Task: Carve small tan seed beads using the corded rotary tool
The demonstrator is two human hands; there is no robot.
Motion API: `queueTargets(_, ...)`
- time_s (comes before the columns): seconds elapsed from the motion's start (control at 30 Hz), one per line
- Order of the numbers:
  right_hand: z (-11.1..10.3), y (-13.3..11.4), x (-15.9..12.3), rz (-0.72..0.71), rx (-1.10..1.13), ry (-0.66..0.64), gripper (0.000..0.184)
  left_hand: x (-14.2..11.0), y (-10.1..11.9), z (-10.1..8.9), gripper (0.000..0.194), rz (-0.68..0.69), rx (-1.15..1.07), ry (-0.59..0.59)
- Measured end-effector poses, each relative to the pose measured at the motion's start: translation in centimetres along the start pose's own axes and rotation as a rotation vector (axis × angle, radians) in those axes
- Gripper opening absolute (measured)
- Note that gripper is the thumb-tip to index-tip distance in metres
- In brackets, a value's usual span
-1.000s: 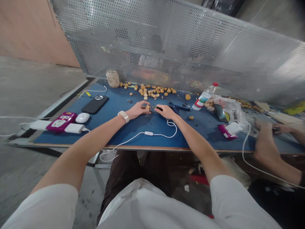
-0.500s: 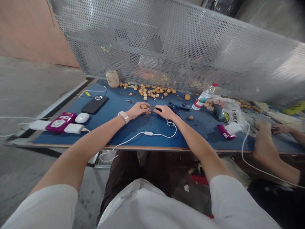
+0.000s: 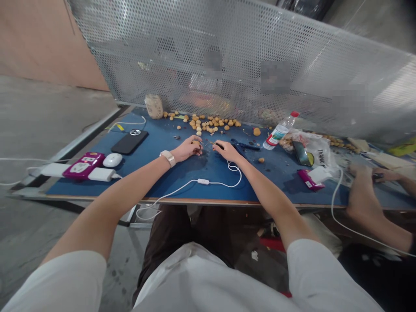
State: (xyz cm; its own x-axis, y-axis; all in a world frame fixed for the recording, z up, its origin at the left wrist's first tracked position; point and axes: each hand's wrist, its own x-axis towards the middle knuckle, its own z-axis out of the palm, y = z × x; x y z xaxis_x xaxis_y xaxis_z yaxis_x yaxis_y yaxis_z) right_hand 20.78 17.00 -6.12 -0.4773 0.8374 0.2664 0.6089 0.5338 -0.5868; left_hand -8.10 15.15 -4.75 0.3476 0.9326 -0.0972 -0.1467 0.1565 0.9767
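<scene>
1. Blue tabletop [image 3: 169, 180] runs along the base of a perforated metal screen [image 3: 146, 52]; concrete floor at far L.
2. L hand [image 3: 190, 148]: fingers curled round a small yellowish round piece [image 3: 196, 143], grasping it approx. above mid-table; piece is partly hidden by fingers. Pale band [image 3: 168, 158] on L wrist.
3. R hand [image 3: 225, 151]: closed round a dark-handled tool [image 3: 219, 146], thin tip pointing twd L hand. Can't tell if tip touches the piece.
4. Just R of that hand: blue-handled pliers-like tool [image 3: 247, 146]. Below hands: white cable w/ inline switch [image 3: 203, 182].
5. Behind hands, nr screen: lots of similar round pieces [image 3: 212, 123], plus a jar [image 3: 154, 107] at their L end.
6. L side of table: black phone [image 3: 129, 142], white case [image 3: 112, 160], purple power strip [image 3: 85, 165] w/ white adapters.
7. R side: tilted water btl [image 3: 274, 138], red cap; plastic bag [image 3: 321, 149]; 2nd phone [image 3: 301, 154].
8. Far R: co-worker's forearm [image 3: 365, 195], hands blurred.
</scene>
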Motion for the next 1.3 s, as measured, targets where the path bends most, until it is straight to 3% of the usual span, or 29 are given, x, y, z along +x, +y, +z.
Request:
queueTargets(0.47, -0.3, -0.4, -0.5, -0.034, -0.005, -0.039, 0.065, -0.3, -0.2, 0.6, 0.009, 0.059, 0.041, 0.011)
queueTargets(0.6, -0.2, -0.3, -0.6, -0.048, 0.015, -0.032, 0.070, -0.5, -0.4, 0.4, 0.020, 0.155, 0.157, -0.022)
queueTargets(0.73, -0.4, -0.2, -0.8, -0.063, 0.032, -0.038, 0.074, -0.3, -0.6, 0.0, 0.037, 0.167, 0.263, -0.077)
queueTargets(0.93, -0.4, -0.5, -1.0, -0.051, -0.025, -0.060, 0.062, -0.1, -0.5, 0.0, 0.019, 0.100, 0.198, -0.111)
queueTargets(1.1, -0.3, -0.9, -1.1, -0.048, -0.076, -0.074, 0.052, 0.3, -0.4, 0.5, 0.019, 0.028, 0.132, -0.090)
queueTargets(1.3, -0.1, -0.9, -1.1, -0.040, -0.089, -0.069, 0.053, 0.5, -0.4, 1.0, 0.050, -0.014, 0.091, -0.037)
